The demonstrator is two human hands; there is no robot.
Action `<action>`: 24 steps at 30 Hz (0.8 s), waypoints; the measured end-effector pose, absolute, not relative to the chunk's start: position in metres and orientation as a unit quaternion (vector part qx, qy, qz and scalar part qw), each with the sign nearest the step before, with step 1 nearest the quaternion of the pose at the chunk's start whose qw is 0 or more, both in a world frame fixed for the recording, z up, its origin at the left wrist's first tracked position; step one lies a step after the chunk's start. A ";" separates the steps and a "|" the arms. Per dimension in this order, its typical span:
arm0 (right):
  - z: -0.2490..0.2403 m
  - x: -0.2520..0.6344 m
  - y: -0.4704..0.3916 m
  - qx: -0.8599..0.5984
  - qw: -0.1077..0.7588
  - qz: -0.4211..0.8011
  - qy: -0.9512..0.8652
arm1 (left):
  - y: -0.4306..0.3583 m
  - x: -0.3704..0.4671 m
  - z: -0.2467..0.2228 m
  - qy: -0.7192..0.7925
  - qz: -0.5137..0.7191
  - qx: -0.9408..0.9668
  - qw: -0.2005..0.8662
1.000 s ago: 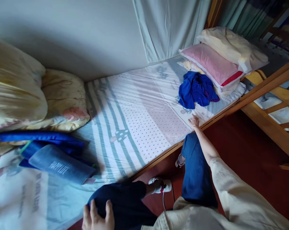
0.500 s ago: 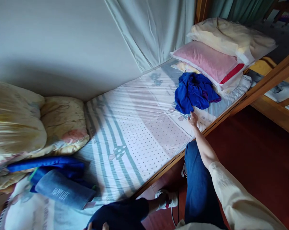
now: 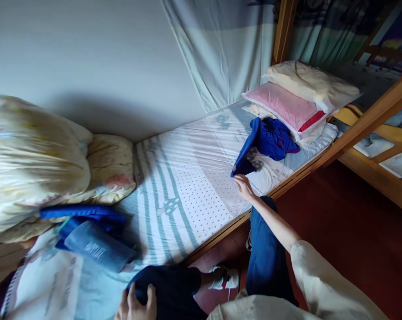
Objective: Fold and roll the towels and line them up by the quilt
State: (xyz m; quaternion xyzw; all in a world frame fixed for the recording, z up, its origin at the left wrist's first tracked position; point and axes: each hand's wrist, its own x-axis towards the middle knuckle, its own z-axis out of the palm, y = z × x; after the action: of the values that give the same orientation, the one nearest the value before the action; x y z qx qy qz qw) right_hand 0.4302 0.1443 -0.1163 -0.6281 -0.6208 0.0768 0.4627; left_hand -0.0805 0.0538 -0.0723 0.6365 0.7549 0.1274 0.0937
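My right hand (image 3: 243, 186) pinches a corner of a crumpled blue garment (image 3: 247, 149) on the bed. The held part is stretched towards me, lifted in a fold, while the rest lies bunched beside a pink pillow (image 3: 284, 100). Purple shows at the garment's far right edge. At the bottom of the view my left hand (image 3: 137, 304) lies with fingers apart on my dark-clothed knee (image 3: 174, 284). Under both hands' reach spreads a mattress with a striped and dotted sheet (image 3: 201, 204).
To the left, a rolled grey-blue cloth with lettering (image 3: 99, 246) lies against more blue fabric (image 3: 87, 213), below bulky floral bedding (image 3: 37, 155). A cream pillow (image 3: 311, 82) tops the pink one. A wooden bed rail (image 3: 307, 171) and a post (image 3: 283, 31) frame the bed; a curtain (image 3: 221, 53) hangs behind.
My right hand has taken hold of the blue garment and drawn its corner left and towards me. More of my left hand shows on the knee. The view has shifted.
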 end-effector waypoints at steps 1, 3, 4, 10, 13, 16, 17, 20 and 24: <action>-0.113 0.404 0.135 -0.608 0.472 0.099 -0.631 | 0.053 -0.076 -0.071 0.749 0.148 0.641 0.085; -0.111 0.346 0.108 -0.567 0.489 0.154 -0.645 | 0.050 -0.066 -0.067 0.718 0.191 0.667 0.065; -0.112 0.317 0.091 -0.546 0.496 0.188 -0.648 | 0.046 -0.061 -0.065 0.697 0.209 0.683 0.058; -0.111 0.193 -0.025 -0.521 0.509 0.378 -0.572 | -0.009 -0.004 -0.071 0.562 0.226 0.756 0.247; -0.099 0.181 -0.055 -0.489 0.483 0.421 -0.592 | -0.037 0.027 -0.081 0.579 0.283 0.669 0.370; -0.087 0.185 -0.065 -0.463 0.456 0.432 -0.626 | -0.048 0.039 -0.082 0.581 0.336 0.609 0.423; -0.084 0.187 -0.067 -0.463 0.450 0.430 -0.632 | -0.048 0.039 -0.081 0.584 0.352 0.596 0.424; -0.080 0.189 -0.072 -0.469 0.428 0.423 -0.647 | -0.045 0.035 -0.074 0.586 0.385 0.591 0.398; -0.080 0.186 -0.074 -0.459 0.406 0.426 -0.666 | -0.043 0.034 -0.069 0.571 0.390 0.635 0.345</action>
State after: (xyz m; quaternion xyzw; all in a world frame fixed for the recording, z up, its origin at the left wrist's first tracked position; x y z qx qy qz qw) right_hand 0.1858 -0.0739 -0.0796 -0.4594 -0.6656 0.4256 0.4060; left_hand 0.0343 -0.0434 -0.0692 0.6348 0.5706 0.3905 0.3450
